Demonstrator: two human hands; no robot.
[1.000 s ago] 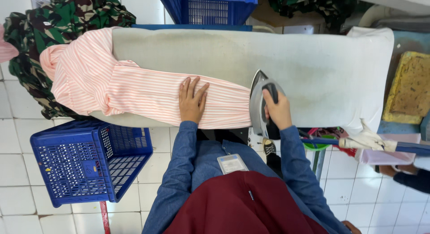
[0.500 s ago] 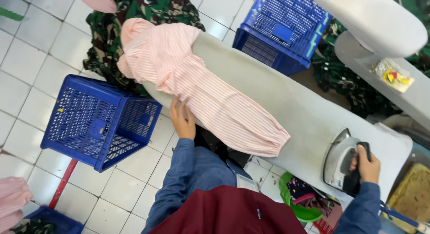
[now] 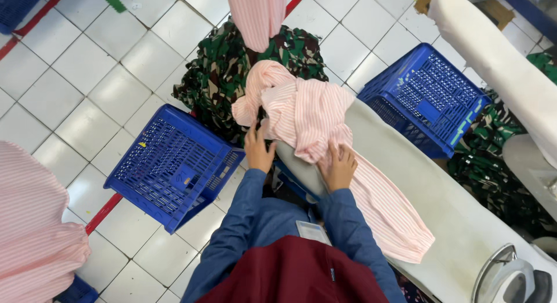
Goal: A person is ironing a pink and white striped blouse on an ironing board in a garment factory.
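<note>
2 hands (image 3: 299, 158) press the pink striped garment (image 3: 313, 114) bunched beneath them

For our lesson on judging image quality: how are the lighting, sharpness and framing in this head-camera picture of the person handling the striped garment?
Head view: even, soft light, only faint shadows under the blue crate; the pink striped garment and both hands, left and right, look fairly sharp; the horizon is tilted, so the ironing board runs diagonally; the iron is cut by the frame edge.
</note>
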